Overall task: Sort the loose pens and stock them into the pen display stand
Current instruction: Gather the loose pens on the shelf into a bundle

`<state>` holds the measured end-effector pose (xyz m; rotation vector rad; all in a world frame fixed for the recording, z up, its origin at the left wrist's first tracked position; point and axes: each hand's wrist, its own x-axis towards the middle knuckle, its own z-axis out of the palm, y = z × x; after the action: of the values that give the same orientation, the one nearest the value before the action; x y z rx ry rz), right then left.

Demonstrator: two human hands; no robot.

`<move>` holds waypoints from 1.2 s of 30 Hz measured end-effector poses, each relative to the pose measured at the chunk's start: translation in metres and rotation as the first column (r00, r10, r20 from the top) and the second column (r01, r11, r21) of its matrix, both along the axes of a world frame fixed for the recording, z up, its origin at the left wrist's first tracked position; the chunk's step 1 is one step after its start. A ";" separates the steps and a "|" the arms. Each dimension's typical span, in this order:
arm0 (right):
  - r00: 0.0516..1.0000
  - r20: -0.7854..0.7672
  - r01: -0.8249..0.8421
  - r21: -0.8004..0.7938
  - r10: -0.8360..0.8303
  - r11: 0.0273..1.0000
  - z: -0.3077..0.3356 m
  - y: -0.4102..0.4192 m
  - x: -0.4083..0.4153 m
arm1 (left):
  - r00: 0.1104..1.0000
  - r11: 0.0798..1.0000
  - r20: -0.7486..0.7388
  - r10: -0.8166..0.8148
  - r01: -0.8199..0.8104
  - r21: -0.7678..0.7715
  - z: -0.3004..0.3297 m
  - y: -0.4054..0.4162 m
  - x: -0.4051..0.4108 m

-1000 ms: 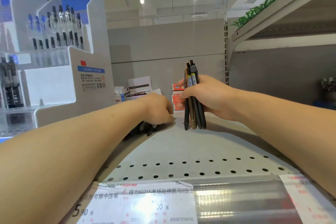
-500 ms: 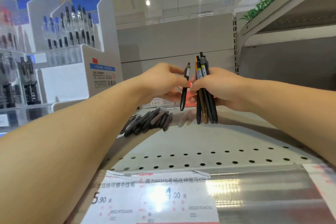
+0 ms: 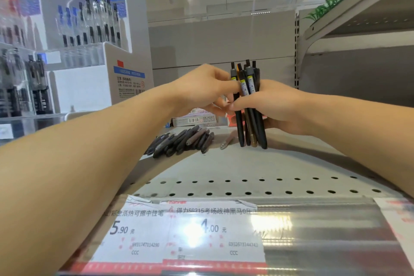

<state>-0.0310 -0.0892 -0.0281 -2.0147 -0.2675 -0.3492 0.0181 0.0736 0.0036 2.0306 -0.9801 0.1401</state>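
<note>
Several pens (image 3: 248, 105) stand upright, clickers up, gripped by right hand (image 3: 275, 107); left hand (image 3: 201, 89) pinches one.

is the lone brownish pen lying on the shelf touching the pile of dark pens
Apart. The head view shows bare shelf between the lone brownish pen and the pile of dark pens.

Both bare forearms reached forward and converged near the frame's centre, the left from 8 o'clock, the right from 3 o'clock. The right hand (image 3: 275, 107) was curled in a fist-like grip. At its 9 o'clock, the left hand (image 3: 201, 89) pinched with bent fingers (image 3: 233, 85), touching the right thumb.
</note>
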 end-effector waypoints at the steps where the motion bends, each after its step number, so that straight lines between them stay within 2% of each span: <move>1: 1.000 0.002 0.004 0.016 -0.004 1.000 0.001 0.000 0.000 | 1.000 0.999 -0.005 -0.008 0.008 -0.043 0.000 -0.001 -0.001; 4: 0.999 0.008 0.034 0.090 -0.035 0.995 0.003 -0.001 0.001 | 0.992 0.965 -0.124 -0.010 -0.023 -0.262 0.003 0.000 0.001; 5: 0.999 0.008 0.052 0.116 -0.054 0.992 0.003 0.000 0.001 | 0.988 0.957 -0.151 0.032 -0.074 -0.282 0.002 0.001 0.004; 6: 0.997 0.009 0.074 0.134 -0.076 0.988 0.003 0.000 0.001 | 0.986 0.964 -0.116 0.121 -0.144 -0.223 0.000 0.000 0.007; 8: 0.993 0.013 0.112 0.142 -0.115 0.983 0.004 -0.001 0.001 | 0.938 0.939 0.182 0.294 -0.319 0.126 -0.009 -0.004 0.013; 9: 0.992 0.017 0.123 0.141 -0.126 0.982 0.004 -0.001 0.001 | 0.905 0.877 0.321 0.279 -0.376 0.300 -0.015 -0.008 0.013; 10: 0.991 0.021 0.129 0.138 -0.133 0.982 0.004 -0.001 0.001 | 0.888 0.808 0.394 0.237 -0.406 0.428 -0.021 -0.013 0.011; 12: 0.988 0.029 0.144 0.131 -0.149 0.981 0.004 -0.002 0.001 | 0.883 0.700 0.434 0.180 -0.425 0.574 -0.030 -0.021 0.007; 15: 0.990 0.024 0.137 0.148 -0.142 0.979 0.004 -0.005 0.002 | 0.845 0.618 0.512 0.158 -0.488 0.616 -0.034 -0.028 0.006; 17: 0.990 0.015 0.136 0.151 -0.140 0.979 0.004 -0.007 0.002 | 0.842 0.639 0.493 0.217 -0.505 0.580 -0.029 -0.026 0.009; 18: 0.990 0.008 0.136 0.154 -0.139 0.979 0.004 -0.007 0.001 | 0.857 0.685 0.442 0.263 -0.489 0.541 -0.025 -0.024 0.010; 21: 0.992 -0.010 0.127 0.174 -0.127 0.977 0.004 -0.010 0.000 | 0.927 0.870 0.144 0.345 -0.374 0.321 -0.012 -0.017 0.011; 23: 0.993 -0.018 0.122 0.169 -0.121 0.978 0.003 -0.010 0.000 | 0.955 0.946 -0.045 0.292 -0.281 0.164 -0.006 -0.011 0.011; 25: 0.992 -0.021 0.127 0.160 -0.125 0.979 0.004 -0.010 0.001 | 0.966 0.975 -0.147 0.215 -0.204 0.084 -0.003 -0.007 0.010; 31: 0.990 0.010 0.135 0.163 -0.138 0.977 0.005 -0.006 0.003 | 0.984 0.980 -0.130 0.118 -0.095 0.173 -0.005 -0.004 0.005; 36: 0.995 0.021 0.098 0.144 -0.102 0.985 0.007 -0.005 0.003 | 0.992 0.967 -0.052 0.117 -0.102 0.232 -0.003 -0.006 0.004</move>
<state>-0.0280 -0.0938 -0.0208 -1.8870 -0.1546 -0.4486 0.0223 0.0674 0.0005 2.2865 -0.8764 0.0197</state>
